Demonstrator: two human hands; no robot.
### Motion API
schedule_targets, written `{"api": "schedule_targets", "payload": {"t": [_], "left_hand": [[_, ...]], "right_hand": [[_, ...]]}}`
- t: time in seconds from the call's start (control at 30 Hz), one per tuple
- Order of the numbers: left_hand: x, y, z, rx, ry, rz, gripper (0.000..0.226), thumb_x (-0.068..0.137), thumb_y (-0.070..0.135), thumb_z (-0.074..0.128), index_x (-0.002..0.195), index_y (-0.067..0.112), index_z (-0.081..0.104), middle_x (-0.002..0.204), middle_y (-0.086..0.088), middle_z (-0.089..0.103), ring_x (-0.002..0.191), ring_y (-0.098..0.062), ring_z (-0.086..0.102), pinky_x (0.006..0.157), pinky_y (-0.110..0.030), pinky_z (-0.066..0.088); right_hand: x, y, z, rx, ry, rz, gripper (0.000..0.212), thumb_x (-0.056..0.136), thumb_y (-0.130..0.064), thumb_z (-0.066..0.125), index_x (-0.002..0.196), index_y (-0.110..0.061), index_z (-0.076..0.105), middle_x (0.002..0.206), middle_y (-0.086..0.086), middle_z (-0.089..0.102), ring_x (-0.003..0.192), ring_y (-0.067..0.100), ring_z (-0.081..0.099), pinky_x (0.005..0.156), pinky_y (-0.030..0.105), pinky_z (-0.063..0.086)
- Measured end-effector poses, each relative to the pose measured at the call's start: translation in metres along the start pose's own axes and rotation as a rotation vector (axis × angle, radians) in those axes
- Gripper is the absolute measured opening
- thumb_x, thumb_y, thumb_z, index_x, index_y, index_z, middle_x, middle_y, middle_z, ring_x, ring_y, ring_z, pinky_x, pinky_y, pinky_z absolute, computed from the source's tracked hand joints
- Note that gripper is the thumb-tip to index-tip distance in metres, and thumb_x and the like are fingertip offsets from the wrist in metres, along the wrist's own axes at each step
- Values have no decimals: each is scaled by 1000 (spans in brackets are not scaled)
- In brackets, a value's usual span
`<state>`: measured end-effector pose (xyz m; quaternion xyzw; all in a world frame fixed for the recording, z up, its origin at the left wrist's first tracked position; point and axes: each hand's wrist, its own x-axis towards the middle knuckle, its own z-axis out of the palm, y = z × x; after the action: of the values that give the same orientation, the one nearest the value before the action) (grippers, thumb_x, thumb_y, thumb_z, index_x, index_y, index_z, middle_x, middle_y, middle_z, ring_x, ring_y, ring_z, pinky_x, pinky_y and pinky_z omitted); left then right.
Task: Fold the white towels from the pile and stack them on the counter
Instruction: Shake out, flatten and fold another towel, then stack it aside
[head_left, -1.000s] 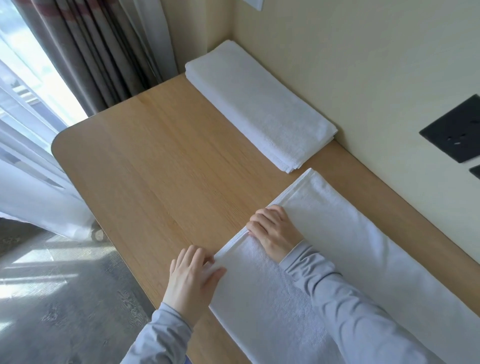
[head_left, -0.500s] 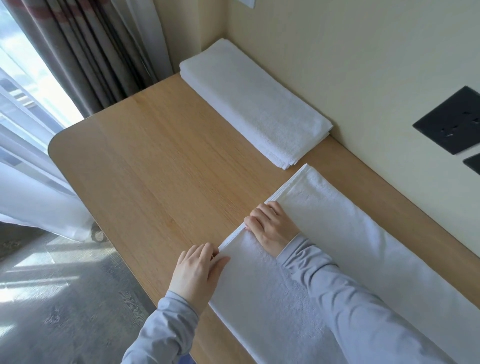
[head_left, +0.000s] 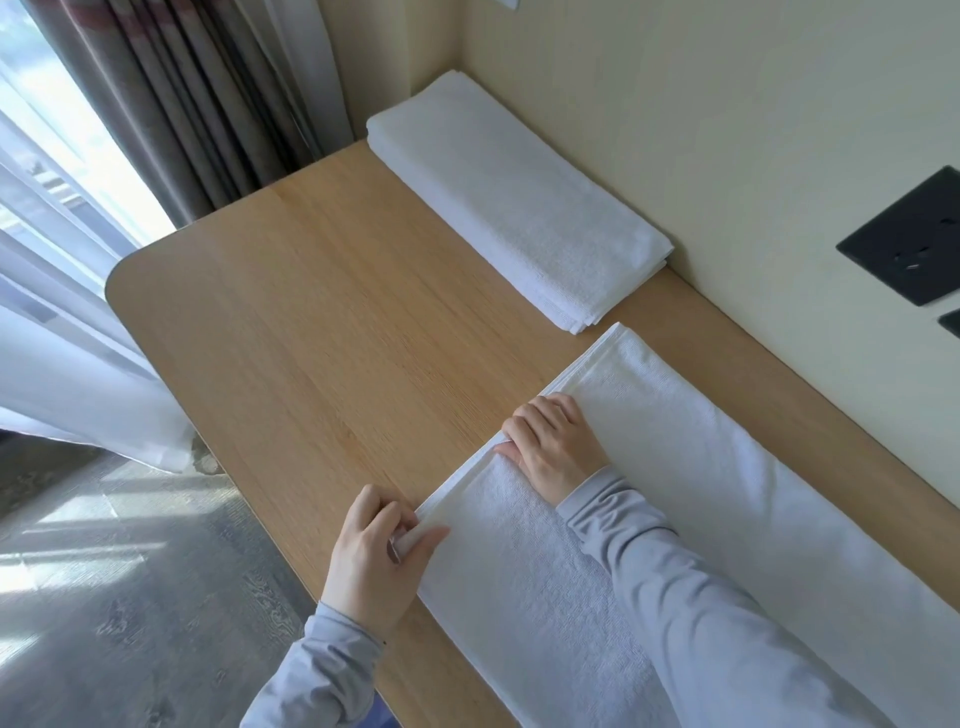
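Head view: a long white towel (head_left: 701, 493) lies lengthwise on the wooden counter (head_left: 322, 322), looks doubled into a strip. Left hand (head_left: 371, 566) pinches the near corner of its short end, thumb on top, fingers curled. Right hand (head_left: 553, 447) grips the same edge farther along, fingers curled over it. Both hold that end, likely to lift and fold it back. Folded stack (head_left: 519, 208) sits against the wall just beyond, not touching the strip; probably the destination.

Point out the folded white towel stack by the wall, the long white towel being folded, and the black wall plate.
Folded white towel stack (head_left: 519, 205), head view: middle of its top face.
Long white terry towel (head_left: 701, 457), head view: bare upper layer toward the wall.
Black square wall plate (head_left: 909, 236), head view: its centre.
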<state>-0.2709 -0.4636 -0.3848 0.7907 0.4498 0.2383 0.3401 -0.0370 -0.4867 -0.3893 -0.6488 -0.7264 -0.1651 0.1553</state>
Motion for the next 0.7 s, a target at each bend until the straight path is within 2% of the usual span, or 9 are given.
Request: {"api": "schedule_targets", "payload": {"t": [0.1, 0.23, 0.33, 0.4, 0.47, 0.5, 0.6, 0.63, 0.7], "left_hand": [[1, -2, -4, -27, -13, -12, 29, 66, 12, 84, 61, 6, 56, 76, 2, 55, 63, -11, 47, 58, -13, 41], [7, -3, -13, -16, -77, 29, 29, 79, 23, 63, 61, 4, 51, 67, -1, 53, 57, -21, 49, 55, -29, 42], [13, -3, -18, 16, -135, 39, 35, 83, 31, 53, 63, 3, 51, 63, -3, 50, 56, -17, 42, 53, -27, 40], [17, 0, -21, 45, -149, 35, 28, 81, 24, 57, 63, 3, 51, 62, -2, 49, 55, -15, 40, 53, -27, 41], [16, 8, -21, 96, -97, 36, 13, 77, 11, 62, 69, 3, 55, 68, -3, 52, 59, -15, 44, 57, -32, 47], [14, 13, -18, 158, -50, 47, 5, 76, 7, 61, 79, 2, 60, 76, -5, 57, 65, -19, 50, 61, -36, 50], [8, 42, 3, 372, -18, 94, 33, 86, 24, 49, 107, 4, 64, 105, -11, 64, 90, -31, 60, 77, -40, 50], [6, 50, 12, 405, -38, 116, 36, 87, 29, 52, 111, 5, 64, 109, -10, 64, 95, -31, 62, 80, -40, 51], [8, 60, 26, 394, -90, 49, 46, 78, 30, 72, 113, 1, 64, 107, -13, 65, 95, -34, 64, 79, -42, 52]], "right_hand": [[0, 0, -1, -30, 5, -19, 29, 87, -34, 61, 67, -14, 52, 65, -2, 52, 62, 17, 51, 69, 33, 47], [9, 1, -5, -81, -4, -91, 33, 82, -36, 67, 65, -13, 52, 57, -3, 48, 54, 16, 46, 60, 31, 46], [21, 5, -5, -90, -44, -153, 36, 73, -39, 75, 62, -12, 53, 51, -4, 46, 48, 16, 44, 55, 27, 46], [23, 5, -3, -62, -83, -145, 37, 68, -39, 80, 63, -12, 54, 51, -4, 48, 49, 15, 46, 54, 27, 45], [20, 4, -3, -32, -89, -84, 34, 68, -38, 80, 65, -13, 57, 56, -4, 51, 54, 17, 50, 57, 28, 46], [18, 3, -2, -17, -76, -37, 30, 70, -36, 78, 67, -13, 59, 61, -3, 54, 58, 18, 53, 61, 29, 48], [12, -8, -4, 6, -27, 108, 12, 74, -22, 67, 80, -12, 65, 83, 0, 64, 79, 19, 63, 81, 38, 46], [9, -13, -5, 26, -6, 149, 9, 77, -16, 62, 84, -12, 65, 89, 1, 65, 86, 20, 64, 86, 39, 43], [1, -16, -11, 105, 27, 254, 18, 88, -16, 48, 92, -10, 65, 98, 3, 65, 96, 22, 62, 90, 39, 37]]}}
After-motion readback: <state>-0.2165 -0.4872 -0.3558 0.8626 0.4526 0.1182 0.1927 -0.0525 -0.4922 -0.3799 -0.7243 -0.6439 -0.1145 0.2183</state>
